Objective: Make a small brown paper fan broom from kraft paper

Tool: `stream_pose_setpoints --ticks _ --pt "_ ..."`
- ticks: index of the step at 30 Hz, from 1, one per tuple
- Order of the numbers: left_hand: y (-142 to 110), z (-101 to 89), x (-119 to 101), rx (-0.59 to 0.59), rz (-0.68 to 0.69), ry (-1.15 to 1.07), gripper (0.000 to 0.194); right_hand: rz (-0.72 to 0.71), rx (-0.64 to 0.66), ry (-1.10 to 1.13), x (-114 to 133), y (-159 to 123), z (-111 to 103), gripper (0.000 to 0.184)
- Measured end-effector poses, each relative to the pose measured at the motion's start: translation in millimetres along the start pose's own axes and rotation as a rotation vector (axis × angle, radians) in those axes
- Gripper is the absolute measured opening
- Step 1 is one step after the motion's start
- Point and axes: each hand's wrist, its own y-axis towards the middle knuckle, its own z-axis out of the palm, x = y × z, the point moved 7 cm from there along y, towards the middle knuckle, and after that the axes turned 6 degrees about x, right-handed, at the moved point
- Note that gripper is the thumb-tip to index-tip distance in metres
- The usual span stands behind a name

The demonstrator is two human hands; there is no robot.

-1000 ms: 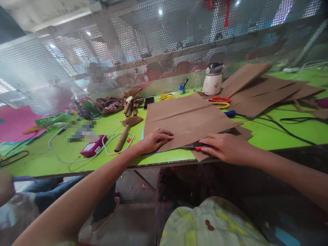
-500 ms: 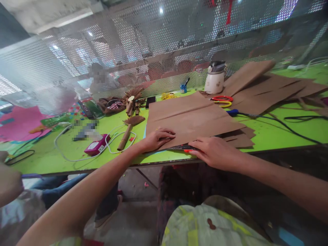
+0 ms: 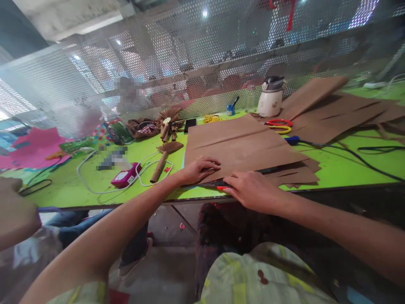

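My left hand (image 3: 201, 169) lies on the near left part of a large brown paper sheet (image 3: 243, 143), fingers stretched and pressing down, holding nothing. Close to its right, at the sheet's near edge, my right hand (image 3: 253, 188) is closed on a slim dark tool with a red part (image 3: 220, 187). That tool reaches left under the paper's edge, and my fingers and the paper hide most of it, so its exact kind does not show. More brown sheets (image 3: 300, 175) lie underneath, sticking out at the right.
Scissors (image 3: 281, 126), a soldering-iron-like blue handle with cable (image 3: 294, 140), a white bottle (image 3: 270, 99) and more brown paper (image 3: 344, 107) lie right. Left are a paper fan piece (image 3: 161, 162), a purple power strip (image 3: 125, 176) and a co-worker's arm (image 3: 17, 215).
My right hand has slid a little left along the paper's near edge with the dark tool, closer to my left hand. My left hand stays on the sheet. The view has shifted slightly.
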Motion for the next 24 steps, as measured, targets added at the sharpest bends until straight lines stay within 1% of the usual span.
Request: stream_pose_setpoints --ticks 5,9,18,24 --pt "-0.7 0.5 1.3 -0.003 -0.001 0.002 0.027 0.002 0.005 -0.003 5.0 3.8 0.3 0.034" --pt "-0.3 0.0 0.4 0.004 -0.002 -0.004 0.027 0.005 0.001 0.003 8.9 6.0 1.1 0.035" --pt "-0.7 0.2 1.1 0.005 -0.012 0.000 0.028 -0.013 0.026 0.046 25.7 21.5 3.0 0.037" --pt "-0.6 0.6 2.2 0.017 -0.014 0.015 0.029 -0.012 0.015 0.066 31.2 25.7 2.1 0.038"
